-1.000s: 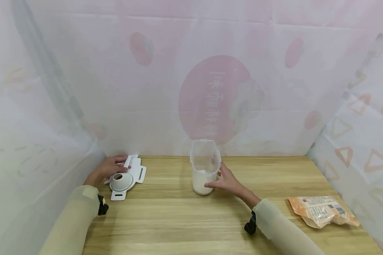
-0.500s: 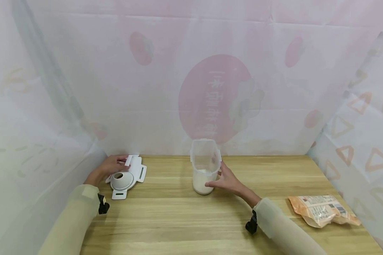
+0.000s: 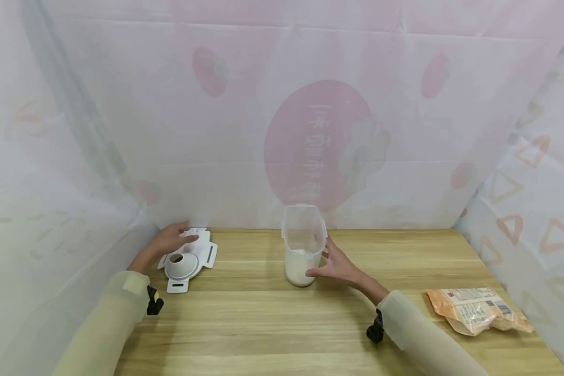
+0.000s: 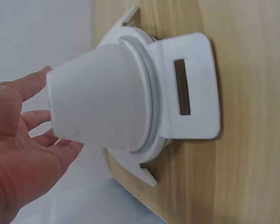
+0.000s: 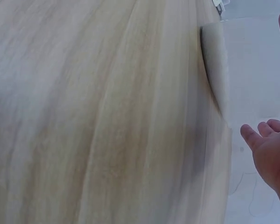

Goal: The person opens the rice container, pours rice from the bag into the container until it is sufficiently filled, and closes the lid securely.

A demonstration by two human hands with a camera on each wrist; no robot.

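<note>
From the head view, the left hand [image 3: 169,241] rests with loosely extended fingers on the far end of a white container lid [image 3: 188,258] that lies flat near the back left corner of the worktop [image 3: 272,313]; nothing is clenched, the fingertips only touch its rear latch flap. The lid's long axis runs from the back edge toward the person, and its round pouring spout cap sits at the near end, away from the fingers. The right hand [image 3: 339,266] is spread against the right wall of a clear plastic container [image 3: 303,245], upright and lidless at the middle of the back edge, white grain filling its lower part; the fingers look relaxed rather than wrapped round it. An orange food packet [image 3: 477,310] lies by the right edge. At the left wrist, the lid [image 4: 144,107] shows its tapered white spout pointing toward the open palm [image 4: 23,154], with a slotted latch flap beyond. At the right wrist, the fingertips [image 5: 266,135] hover just beside the container's wall [image 5: 214,70]; contact cannot be told here.
</note>
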